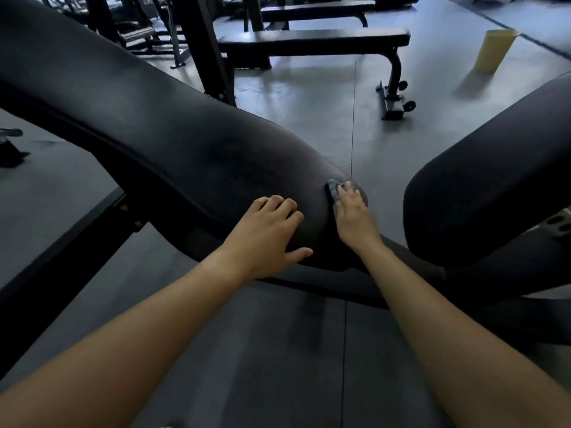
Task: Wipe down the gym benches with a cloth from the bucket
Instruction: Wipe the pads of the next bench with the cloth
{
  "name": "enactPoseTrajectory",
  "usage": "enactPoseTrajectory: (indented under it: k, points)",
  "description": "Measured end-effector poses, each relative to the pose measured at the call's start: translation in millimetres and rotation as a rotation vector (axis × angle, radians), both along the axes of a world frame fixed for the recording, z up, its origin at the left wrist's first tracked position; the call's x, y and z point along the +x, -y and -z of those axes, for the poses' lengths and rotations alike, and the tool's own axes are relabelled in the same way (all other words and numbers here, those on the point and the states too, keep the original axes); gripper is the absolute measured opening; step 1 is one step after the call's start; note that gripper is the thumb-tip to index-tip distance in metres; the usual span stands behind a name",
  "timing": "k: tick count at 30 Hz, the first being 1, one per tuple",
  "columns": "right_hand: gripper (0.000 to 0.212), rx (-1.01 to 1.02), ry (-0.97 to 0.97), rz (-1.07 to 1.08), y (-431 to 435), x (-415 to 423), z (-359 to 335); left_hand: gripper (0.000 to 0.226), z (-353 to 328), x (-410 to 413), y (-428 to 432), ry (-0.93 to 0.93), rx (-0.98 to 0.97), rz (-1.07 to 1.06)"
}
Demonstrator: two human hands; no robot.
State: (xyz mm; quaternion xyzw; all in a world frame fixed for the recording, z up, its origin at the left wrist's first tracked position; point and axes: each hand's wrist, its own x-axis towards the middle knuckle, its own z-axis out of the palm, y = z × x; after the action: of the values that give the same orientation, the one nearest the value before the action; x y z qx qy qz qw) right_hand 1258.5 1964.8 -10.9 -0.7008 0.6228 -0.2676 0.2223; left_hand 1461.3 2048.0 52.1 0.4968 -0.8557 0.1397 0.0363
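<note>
Evidently mid-wipe, the right hand (352, 211) pressed the cloth (332, 189) onto the pad's (160, 131) end, fingers (348, 192) straight; the left hand (272, 233) rested alongside, fingers loosely spread. Next, a firm stroke up the pad seemed due.

Showing smooth, faintly glossy black upholstery on the bench pad (139, 118); showing soft grey cloth (333, 189) at its end, matt grey flooring (309, 128) around it.

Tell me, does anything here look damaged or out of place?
Nothing is broken or spilled. The yellow bucket seems to lean, probably just the wide lens. The bench pad shows dull smudges near the cloth.
</note>
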Motion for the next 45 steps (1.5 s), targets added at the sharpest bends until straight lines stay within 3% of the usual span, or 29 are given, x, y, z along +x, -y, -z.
enactPoseTrajectory:
  k: [3,11,14,20,29,35,39,41,45]
  points:
    - [0.053,0.073,0.009,0.043,14,9,-8,0.072,2,5,0,0.003,0.0,0.025]
    - [0.05,-0.143,0.079,-0.362,7,55,-34,0.065,1,8,1,0.012,0.01,0.055]
    - [0.052,-0.141,0.076,-0.263,15,31,-16,0.067,1,8,2,0.009,0.007,0.049]
    - [0.052,0.06,0.071,0.071,16,-15,7,0.069,3,7,-1,0.034,-0.013,0.043]
    - [0.053,-0.141,0.169,-0.203,-45,13,6,0.066,0,2,-4,0.074,-0.011,0.033]
    - [0.05,-0.099,0.212,0.058,-57,-29,35,0.065,4,-8,-14,0.083,-0.013,-0.045]
    - [0.051,-0.058,0.289,0.219,-66,-7,30,0.064,8,-14,-20,0.072,0.005,-0.094]
    - [0.053,-0.111,0.248,0.222,-76,15,22,0.064,8,-16,-21,0.063,0.014,-0.106]
    - [0.051,-0.252,0.205,0.024,-98,43,15,0.061,7,-18,-22,0.06,0.033,-0.103]
